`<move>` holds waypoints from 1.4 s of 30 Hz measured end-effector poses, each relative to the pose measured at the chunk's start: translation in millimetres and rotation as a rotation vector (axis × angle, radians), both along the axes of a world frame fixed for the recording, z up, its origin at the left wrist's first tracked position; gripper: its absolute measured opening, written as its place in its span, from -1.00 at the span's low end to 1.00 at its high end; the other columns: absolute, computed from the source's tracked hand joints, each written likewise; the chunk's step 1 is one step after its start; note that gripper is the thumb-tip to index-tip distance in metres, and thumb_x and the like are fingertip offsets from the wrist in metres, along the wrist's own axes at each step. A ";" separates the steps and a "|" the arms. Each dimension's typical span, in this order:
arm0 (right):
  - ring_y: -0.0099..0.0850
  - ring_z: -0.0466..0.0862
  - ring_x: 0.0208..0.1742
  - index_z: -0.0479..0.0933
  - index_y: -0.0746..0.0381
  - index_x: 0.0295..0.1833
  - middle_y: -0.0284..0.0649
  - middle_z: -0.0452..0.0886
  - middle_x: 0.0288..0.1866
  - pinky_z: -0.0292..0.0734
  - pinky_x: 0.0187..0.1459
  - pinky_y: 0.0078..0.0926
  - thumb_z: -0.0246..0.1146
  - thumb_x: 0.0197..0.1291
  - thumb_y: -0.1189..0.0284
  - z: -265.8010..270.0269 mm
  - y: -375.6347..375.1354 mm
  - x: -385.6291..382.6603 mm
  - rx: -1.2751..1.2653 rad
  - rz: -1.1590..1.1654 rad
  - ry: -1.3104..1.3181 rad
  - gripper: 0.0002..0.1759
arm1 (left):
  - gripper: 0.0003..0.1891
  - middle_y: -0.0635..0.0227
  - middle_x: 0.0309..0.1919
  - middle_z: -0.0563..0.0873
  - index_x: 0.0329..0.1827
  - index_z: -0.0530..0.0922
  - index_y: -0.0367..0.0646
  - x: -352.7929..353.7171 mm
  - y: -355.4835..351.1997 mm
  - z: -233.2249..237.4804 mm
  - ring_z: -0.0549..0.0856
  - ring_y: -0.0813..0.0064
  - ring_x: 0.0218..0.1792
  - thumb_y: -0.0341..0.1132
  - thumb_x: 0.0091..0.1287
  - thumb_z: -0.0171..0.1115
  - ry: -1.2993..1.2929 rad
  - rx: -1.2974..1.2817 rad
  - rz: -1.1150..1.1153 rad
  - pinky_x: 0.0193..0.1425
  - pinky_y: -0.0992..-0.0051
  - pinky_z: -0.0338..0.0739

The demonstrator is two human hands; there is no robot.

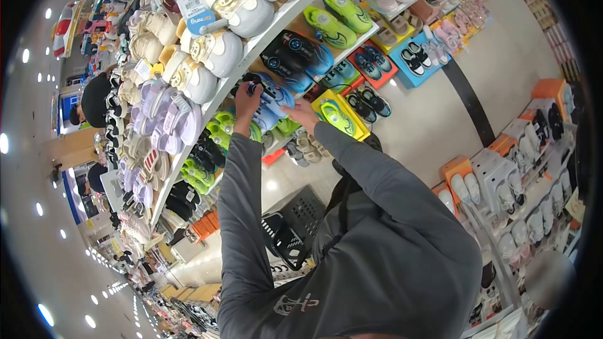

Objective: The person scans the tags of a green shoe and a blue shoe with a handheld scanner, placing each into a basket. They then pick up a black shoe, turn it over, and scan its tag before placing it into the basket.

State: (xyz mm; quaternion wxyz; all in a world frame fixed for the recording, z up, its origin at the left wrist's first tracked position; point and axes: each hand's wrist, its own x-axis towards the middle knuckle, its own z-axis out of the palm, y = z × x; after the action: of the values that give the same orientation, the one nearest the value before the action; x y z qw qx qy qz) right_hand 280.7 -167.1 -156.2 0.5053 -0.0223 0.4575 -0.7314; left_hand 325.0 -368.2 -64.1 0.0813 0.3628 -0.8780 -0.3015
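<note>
My left hand [247, 105] is closed at the near side of a pair of light blue shoes [274, 95] on the shelf, its fingers pinched at a shoe's upper edge. Against the shoes' other side, my right hand [301, 113] has its thumb and fingers closed on the toe end. Exactly which part each set of fingertips grips is partly hidden. Black and blue shoes [296, 56] stand just beyond the pair. Bright green shoes [221, 127] lie close to my left wrist.
The white shelf edge [229, 81] runs diagonally past my left hand, with white sneakers [235, 6] and lilac sandals [166, 116] above. A yellow shoe box [359, 127] sits beside my right forearm. Below are a dark grey crate [308, 213] and a facing shoe rack [496, 213].
</note>
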 end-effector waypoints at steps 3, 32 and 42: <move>-0.62 0.59 -0.20 0.70 0.24 0.07 -0.39 0.73 -0.12 0.46 -0.24 -0.54 0.54 0.28 0.17 6.7 3.6 1.0 -0.020 0.029 -0.009 -0.58 | -0.52 0.08 -0.12 0.78 0.11 0.63 -0.31 2.9 6.0 6.6 0.75 0.21 -0.07 -0.09 0.35 0.48 0.024 -0.030 0.034 0.09 0.29 0.58; -0.54 0.60 0.26 0.31 0.36 0.52 -0.23 0.60 0.30 0.58 0.26 -0.43 0.48 0.36 0.44 131.0 147.4 130.6 0.020 0.365 0.505 -0.27 | -0.42 0.24 0.20 0.67 0.45 0.35 -0.28 204.0 227.6 59.7 0.69 0.46 0.17 -0.41 0.45 0.43 0.741 0.797 0.260 0.29 0.38 0.59; -0.52 0.61 0.25 0.45 0.36 0.44 -0.22 0.64 0.28 0.54 0.27 -0.48 0.17 0.65 0.27 152.9 142.3 133.8 0.000 0.370 0.466 -0.53 | -0.46 0.29 0.09 0.73 0.33 0.47 -0.33 252.9 229.3 91.5 0.70 0.55 0.07 -0.23 0.44 0.48 0.687 1.007 0.468 0.23 0.46 0.59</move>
State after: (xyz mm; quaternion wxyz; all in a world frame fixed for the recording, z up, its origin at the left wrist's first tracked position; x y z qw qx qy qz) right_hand 414.5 -24.8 -3.3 0.5115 -0.2726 0.5494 -0.6018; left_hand 577.8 -138.9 27.4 0.2409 0.4209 -0.4510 -0.7493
